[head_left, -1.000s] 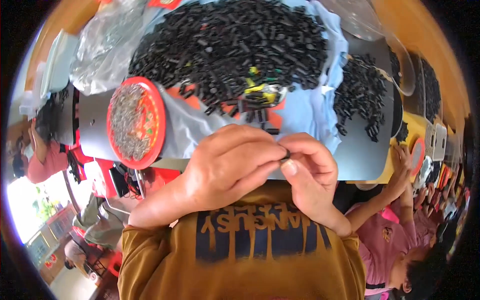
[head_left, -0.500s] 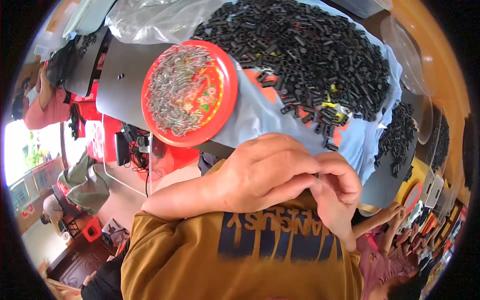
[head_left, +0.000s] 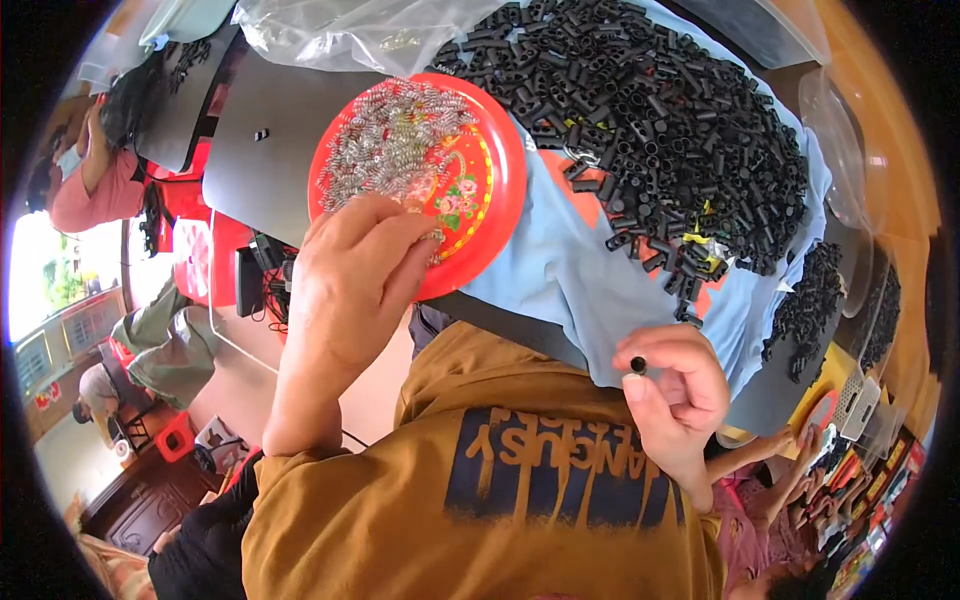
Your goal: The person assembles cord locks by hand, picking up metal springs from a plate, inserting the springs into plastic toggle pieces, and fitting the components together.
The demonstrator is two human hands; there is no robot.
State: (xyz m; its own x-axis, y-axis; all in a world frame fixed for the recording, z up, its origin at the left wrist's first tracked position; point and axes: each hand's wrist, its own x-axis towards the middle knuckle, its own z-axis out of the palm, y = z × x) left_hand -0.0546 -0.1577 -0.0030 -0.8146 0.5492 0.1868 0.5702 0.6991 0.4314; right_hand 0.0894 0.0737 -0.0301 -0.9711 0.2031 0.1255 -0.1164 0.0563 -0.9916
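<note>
My left hand [head_left: 365, 265] reaches over the near edge of a red plate [head_left: 507, 165] printed with flowers. Its fingers are pressed together, and a small metal coil spring shows at the fingertips. Many more coil springs [head_left: 385, 135] are heaped on the far left part of the plate. In front of my chest, my right hand [head_left: 680, 390] pinches a short black tube [head_left: 638, 365] between thumb and fingertip, its round open end facing up. A large pile of similar black tubes [head_left: 650, 130] lies on a light blue cloth [head_left: 540, 250] beyond the right hand.
Clear plastic sheeting [head_left: 350, 35] lies at the far edge of the dark table [head_left: 260, 185]. More black pieces [head_left: 808, 305] sit to the right, near clear plastic tubs. Other people's hands [head_left: 790, 445] are at the lower right; a person in pink [head_left: 90, 190] sits at the left.
My hands were together in front of my chest; the left has moved away, up and left to the springs on the plate. The right stays nearly in place, its black tube now visible.
</note>
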